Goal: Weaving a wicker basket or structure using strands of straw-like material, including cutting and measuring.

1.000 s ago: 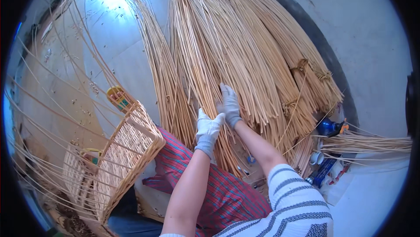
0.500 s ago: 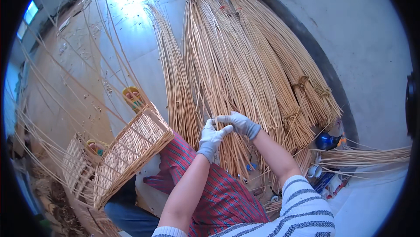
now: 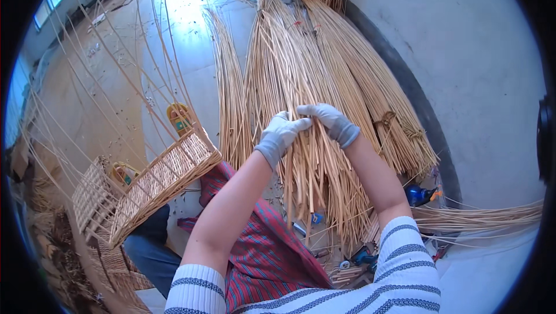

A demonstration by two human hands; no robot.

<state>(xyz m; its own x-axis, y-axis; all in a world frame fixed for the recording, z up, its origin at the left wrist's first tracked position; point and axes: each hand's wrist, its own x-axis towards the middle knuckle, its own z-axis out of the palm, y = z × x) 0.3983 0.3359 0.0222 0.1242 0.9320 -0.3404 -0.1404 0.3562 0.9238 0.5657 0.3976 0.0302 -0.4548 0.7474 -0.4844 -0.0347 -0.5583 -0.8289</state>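
Note:
My left hand (image 3: 281, 134) and my right hand (image 3: 331, 121), both in pale work gloves with grey cuffs, close from either side around a sheaf of thin peeled willow rods (image 3: 310, 160). Their fingertips nearly meet on top of it. The cut ends spread out below my hands, towards me, and the long thin parts run away across the floor. Part of my grip underneath the rods is hidden. To the left, a woven wicker basket (image 3: 165, 178) leans by my legs, with long uncut rods standing up from its edge.
More rod bundles (image 3: 370, 94), some tied, lie on the right along the wall. A blue bottle (image 3: 418, 194) with an orange tip stands beside a sideways rod bundle (image 3: 480, 216). A second woven panel (image 3: 92, 195) is at far left. Sandalled feet (image 3: 180, 118) are near the basket.
Both hands have moved away from me, up along the rods, and now grip a thicker sheaf. Its near ends look lifted and fanned out. The view has shifted slightly.

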